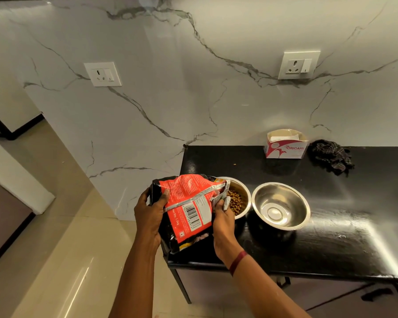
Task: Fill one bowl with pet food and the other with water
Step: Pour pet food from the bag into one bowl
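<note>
A red and black pet food bag (pixel 189 207) is tilted over the left steel bowl (pixel 244 193), which holds brown kibble (pixel 235 200). My left hand (pixel 151 214) grips the bag's left side, thumb on its front. My right hand (pixel 223 221) pinches the bag's torn silver mouth at the bowl's near rim. A second steel bowl (pixel 281 206) stands just to the right, with nothing in it. Both bowls sit on the black counter (pixel 345 228).
A white and red tissue box (pixel 285 144) and a dark checked cloth (pixel 330 156) lie at the back of the counter by the marble wall. One loose kibble piece (pixel 234 164) lies behind the bowls. The counter's left edge drops to a tiled floor (pixel 67 249).
</note>
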